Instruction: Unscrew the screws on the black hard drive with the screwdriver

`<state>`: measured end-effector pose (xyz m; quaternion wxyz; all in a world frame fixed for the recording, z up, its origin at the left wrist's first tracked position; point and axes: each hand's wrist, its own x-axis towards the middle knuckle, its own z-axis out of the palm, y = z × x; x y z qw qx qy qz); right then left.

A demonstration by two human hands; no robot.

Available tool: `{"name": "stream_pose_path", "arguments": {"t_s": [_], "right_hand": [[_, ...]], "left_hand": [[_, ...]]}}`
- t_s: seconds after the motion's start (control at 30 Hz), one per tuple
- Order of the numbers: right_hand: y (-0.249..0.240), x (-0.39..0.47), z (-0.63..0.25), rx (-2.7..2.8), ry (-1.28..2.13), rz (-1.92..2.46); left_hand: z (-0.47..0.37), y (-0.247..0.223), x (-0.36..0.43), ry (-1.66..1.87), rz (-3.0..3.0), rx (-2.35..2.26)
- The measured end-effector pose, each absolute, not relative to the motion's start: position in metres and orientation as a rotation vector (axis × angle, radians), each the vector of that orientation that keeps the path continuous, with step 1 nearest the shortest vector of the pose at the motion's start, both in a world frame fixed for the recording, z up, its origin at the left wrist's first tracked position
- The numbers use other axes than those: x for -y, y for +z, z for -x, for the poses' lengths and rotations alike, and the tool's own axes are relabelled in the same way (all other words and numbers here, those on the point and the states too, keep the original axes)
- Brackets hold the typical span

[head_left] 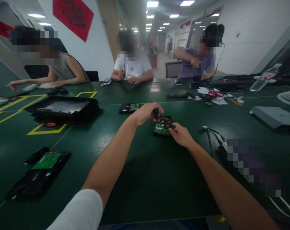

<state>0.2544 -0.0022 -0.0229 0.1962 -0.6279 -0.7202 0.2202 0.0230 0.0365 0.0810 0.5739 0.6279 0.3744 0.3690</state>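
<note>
From where I'm standing, the drive is lying just right of the frame's centre, flat on the green surface with its board facing up. Its long axis seems to be running away from the person, towards the top of the frame, though the low angle is making that hard to judge.

The left hand is reaching over the drive's upper left corner, its fingers closing narrowly around a small dark piece; that piece is hanging right above the drive's far end, and I can't tell whether its tip is touching. The right hand is resting against the drive's right side, thumb and forefinger slightly apart at the edge; whether they are pinching it, I can't tell. So the drive is lying between the two hands, below and right of the left fingers, directly left of the right ones, with both hands about equally near.

A second drive is sitting up and to the left, beyond the left wrist.
</note>
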Motion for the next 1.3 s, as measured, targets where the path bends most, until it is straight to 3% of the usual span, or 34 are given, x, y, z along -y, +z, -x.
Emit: {"name": "stream_pose_path", "arguments": {"t_s": [0.37, 1.3], "right_hand": [[-0.0214, 0.0035, -0.2535, 2.001, 0.631, 1.758], [-0.0264, -0.0006, -0.2563, 2.022, 0.622, 1.74]], "left_hand": [[-0.028, 0.0822, -0.031, 0.842, -1.292, -0.837], [-0.0203, 0.0889, -0.0298, 0.824, -1.58, -0.867]]}}
